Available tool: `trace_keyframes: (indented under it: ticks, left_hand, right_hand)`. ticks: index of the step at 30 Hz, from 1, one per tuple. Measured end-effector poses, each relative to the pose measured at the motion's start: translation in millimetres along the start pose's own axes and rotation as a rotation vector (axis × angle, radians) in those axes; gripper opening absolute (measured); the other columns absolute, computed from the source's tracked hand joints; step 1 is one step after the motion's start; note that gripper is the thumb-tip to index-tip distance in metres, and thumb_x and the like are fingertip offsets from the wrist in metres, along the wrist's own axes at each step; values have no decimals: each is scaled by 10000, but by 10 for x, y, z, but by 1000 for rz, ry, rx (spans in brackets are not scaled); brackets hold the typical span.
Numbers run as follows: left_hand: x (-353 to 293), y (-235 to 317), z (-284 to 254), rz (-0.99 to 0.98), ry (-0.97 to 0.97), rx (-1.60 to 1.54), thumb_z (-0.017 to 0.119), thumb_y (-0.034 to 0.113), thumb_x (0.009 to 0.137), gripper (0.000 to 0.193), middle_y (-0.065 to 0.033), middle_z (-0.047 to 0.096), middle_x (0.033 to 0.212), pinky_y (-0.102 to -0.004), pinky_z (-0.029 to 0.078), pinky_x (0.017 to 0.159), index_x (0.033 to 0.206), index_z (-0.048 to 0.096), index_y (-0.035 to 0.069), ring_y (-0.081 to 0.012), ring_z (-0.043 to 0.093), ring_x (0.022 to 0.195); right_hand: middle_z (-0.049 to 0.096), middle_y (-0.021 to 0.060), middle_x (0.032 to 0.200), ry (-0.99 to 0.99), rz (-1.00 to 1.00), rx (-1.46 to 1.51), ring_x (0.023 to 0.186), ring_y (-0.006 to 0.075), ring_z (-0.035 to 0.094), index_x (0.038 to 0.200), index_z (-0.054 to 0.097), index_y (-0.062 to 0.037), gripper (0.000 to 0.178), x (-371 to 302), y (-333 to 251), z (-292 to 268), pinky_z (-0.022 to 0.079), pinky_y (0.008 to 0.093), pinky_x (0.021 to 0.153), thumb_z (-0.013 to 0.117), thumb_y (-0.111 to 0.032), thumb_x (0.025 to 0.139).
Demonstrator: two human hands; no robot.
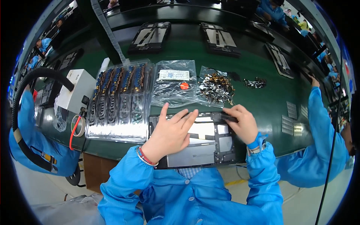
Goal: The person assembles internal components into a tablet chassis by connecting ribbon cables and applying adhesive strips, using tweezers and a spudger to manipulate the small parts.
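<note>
Device [191,155]: lying flat at near edge of green bench [258,103], below and between both hands, showing dark frame, grey panel nearest the body, pale plates higher up, small dark parts along the right side

Spreading left hand [168,133] over device's left part, splaying fingers toward the far edge; not being able to tell pressing from hovering

Pinching dark piece [229,117] between thumb and fingers of right hand [243,123], at device's far right corner; holding the two hands apart

Wearing blue sleeves [125,176] on both arms, thin bracelets on left wrist, blue strap [257,141] on right wrist

Seeing clear bag [174,95] with white label and orange-red dot just beyond device; to its right, pile of small gold and dark parts [216,88], then smaller pile [255,83]

Finding clear plastic tray [116,132] with rows of components left of device, then tape roll [78,127], red cord [74,135], white box [77,90], black hose [15,105]

Spotting silvery sheets [288,125] well to the right, three more opened units [220,38] farther back, co-worker's blue sleeve [318,112] at right edge
</note>
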State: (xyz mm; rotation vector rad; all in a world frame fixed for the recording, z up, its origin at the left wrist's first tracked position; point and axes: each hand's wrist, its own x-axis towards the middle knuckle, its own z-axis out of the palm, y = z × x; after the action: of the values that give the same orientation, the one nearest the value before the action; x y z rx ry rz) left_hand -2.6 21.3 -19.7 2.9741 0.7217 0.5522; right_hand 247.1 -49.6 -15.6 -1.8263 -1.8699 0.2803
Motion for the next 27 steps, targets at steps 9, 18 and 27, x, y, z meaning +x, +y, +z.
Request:
trace_keyframes:
  ticks: [9,18,27]
  left_hand:
    - [-36,-50,-61,11,-84,-42,528,154,739,445,-39,539,1215,-616,223,989,1181,518,99,-217,462,1177]
    - [40,-51,-120,57,-149,74,568,201,725,395,-19,531,1223,-619,228,989,1111,569,117,-192,457,1172]
    - [100,13,-99,115,-96,114,609,252,708,390,-59,553,1121,-629,228,978,1085,591,154,-204,475,1128]
  right_hand:
    - [584,114,858,124,79,145,771,317,601,948,568,-52,266,-126,-57,89,484,373,650,645,-17,696]
    - [602,117,907,70,41,225,781,316,602,1019,546,-57,291,-101,-1,110,483,368,672,608,-24,736]
    - [573,85,865,91,-20,18,748,286,602,1047,556,-99,400,-151,-46,67,494,366,618,635,-26,662]
